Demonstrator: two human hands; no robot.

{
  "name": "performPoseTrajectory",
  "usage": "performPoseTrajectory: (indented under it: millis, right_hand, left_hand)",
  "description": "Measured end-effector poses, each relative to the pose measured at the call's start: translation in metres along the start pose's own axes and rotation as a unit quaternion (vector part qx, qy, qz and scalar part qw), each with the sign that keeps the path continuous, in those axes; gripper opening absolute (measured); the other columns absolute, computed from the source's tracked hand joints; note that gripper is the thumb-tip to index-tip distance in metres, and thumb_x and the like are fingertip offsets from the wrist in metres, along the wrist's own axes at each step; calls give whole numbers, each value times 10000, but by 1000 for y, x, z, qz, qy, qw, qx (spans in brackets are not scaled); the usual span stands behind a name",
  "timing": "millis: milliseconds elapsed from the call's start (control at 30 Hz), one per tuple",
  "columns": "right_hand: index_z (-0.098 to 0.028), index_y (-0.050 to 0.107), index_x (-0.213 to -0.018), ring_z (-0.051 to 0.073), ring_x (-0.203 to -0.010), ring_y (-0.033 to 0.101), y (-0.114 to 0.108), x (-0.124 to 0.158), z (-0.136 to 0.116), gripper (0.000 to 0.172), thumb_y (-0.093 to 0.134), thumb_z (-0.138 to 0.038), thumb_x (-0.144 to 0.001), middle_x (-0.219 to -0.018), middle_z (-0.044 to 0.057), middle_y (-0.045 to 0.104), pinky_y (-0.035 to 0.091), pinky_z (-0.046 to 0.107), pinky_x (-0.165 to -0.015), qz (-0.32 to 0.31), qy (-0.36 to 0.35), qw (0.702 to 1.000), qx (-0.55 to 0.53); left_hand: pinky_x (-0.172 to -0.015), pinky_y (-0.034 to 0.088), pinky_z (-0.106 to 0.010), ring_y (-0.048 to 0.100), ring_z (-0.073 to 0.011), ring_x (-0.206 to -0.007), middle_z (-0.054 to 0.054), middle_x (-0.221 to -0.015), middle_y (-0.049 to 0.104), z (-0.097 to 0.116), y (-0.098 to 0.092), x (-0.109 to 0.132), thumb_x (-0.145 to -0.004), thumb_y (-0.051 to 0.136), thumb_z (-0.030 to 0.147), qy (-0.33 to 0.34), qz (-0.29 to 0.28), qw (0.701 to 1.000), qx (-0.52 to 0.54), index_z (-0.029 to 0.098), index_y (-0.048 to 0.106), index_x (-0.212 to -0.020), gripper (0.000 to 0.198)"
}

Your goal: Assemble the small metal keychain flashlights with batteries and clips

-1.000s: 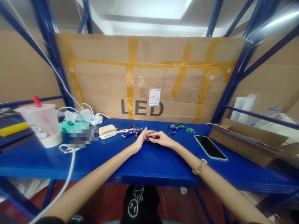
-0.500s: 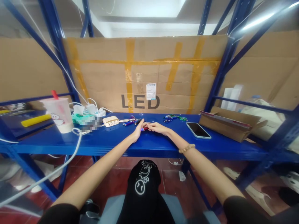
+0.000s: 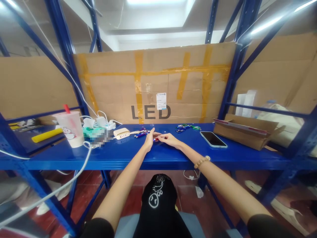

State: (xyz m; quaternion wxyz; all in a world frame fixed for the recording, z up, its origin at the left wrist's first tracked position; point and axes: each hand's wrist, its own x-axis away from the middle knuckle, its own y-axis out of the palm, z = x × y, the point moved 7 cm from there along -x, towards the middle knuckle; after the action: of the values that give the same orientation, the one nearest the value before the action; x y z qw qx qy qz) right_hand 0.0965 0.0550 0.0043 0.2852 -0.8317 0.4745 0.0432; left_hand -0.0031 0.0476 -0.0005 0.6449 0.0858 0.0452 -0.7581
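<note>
Near the front edge of the blue table (image 3: 128,153), a small red object (image 3: 156,139) with a bright spot lies between my two hands. My right hand (image 3: 169,140) has its fingers pinched on the object's right side. Beside it, my left hand (image 3: 149,140) is turned on its edge, its fingers meeting the right fingertips; what its fingers grip is hidden. Several blue and purple small items (image 3: 141,134) lie just left of my left hand. Another cluster of green and dark blue pieces (image 3: 182,128) rests behind my right hand.
A phone (image 3: 213,139) and an open cardboard box (image 3: 244,132) are on the right. To the left stand a drink cup (image 3: 71,130), a white power bank (image 3: 121,133), a green packet (image 3: 92,132) and a white cable (image 3: 85,162). A large cardboard sheet (image 3: 111,92) rises behind.
The camera view has shifted, so the table appears slightly lower and the left-side things farther right. Both hands stay together around the red object, with only slight finger movement.
</note>
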Motion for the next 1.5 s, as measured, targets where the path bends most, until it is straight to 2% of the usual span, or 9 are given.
performPoseTrajectory:
  millis: [233, 433, 800, 967, 1233, 1367, 1500]
  right_hand:
    - [-129, 724, -961, 266, -961, 628, -6, 2, 0, 488, 686, -485, -629, -982, 102, 708, 462, 369, -873, 45, -21, 999, 4]
    - [-127, 718, -982, 258, -921, 636, -14, 3, 6, 487, 673, -480, -649, -979, 113, 707, 480, 377, -841, 84, -7, 996, -8]
    - [-162, 729, -960, 253, -942, 631, -15, 6, 4, 458, 655, -507, -667, -974, 79, 711, 476, 365, -849, 87, 8, 996, -30]
    - [-162, 729, -952, 244, -934, 624, -17, 6, 4, 420, 640, -486, -699, -1004, 77, 701, 471, 360, -837, 105, 14, 994, -25]
    - [-133, 731, -930, 211, -820, 625, -18, 7, 6, 432, 653, -481, -686, -922, 85, 707, 476, 324, -742, 107, 31, 994, -17]
    - [-127, 736, -906, 202, -768, 623, -18, 7, 7, 438, 694, -471, -638, -863, 81, 710, 473, 309, -696, 107, 37, 993, -17]
    - [-132, 739, -891, 203, -782, 625, -19, 7, 8, 434, 690, -482, -637, -868, 77, 710, 475, 307, -715, 108, 34, 993, -20]
  left_hand:
    - [-953, 383, -390, 603, -287, -1023, -115, -975, 723, 7, 0, 2, -817, 276, 525, 14, -39, 998, 39, 112, 722, -842, 608]
    - [-980, 343, -404, 571, -296, -1065, -101, -998, 718, 3, -1, 0, -829, 252, 502, 5, -39, 998, 40, 134, 730, -832, 603]
    - [-949, 387, -391, 592, -290, -1040, -101, -1000, 716, 0, 0, -2, -828, 272, 482, 2, -43, 998, 39, 143, 727, -842, 567]
    - [-939, 399, -393, 644, -281, -931, -109, -965, 723, -1, 0, -3, -821, 289, 473, -6, -35, 998, 46, 135, 722, -838, 549]
    - [-942, 401, -383, 641, -255, -926, -107, -950, 717, -1, -3, -1, -873, 288, 429, -17, -16, 999, 34, 130, 710, -819, 520]
    - [-897, 442, -417, 616, -202, -937, -88, -1019, 661, -6, -3, -5, -903, 415, 426, -30, -7, 999, 23, 121, 632, -976, 381]
    - [-835, 490, -409, 598, -195, -954, -80, -1099, 603, -10, -3, -10, -884, 505, 363, -30, -9, 999, 20, 138, 566, -1096, 315]
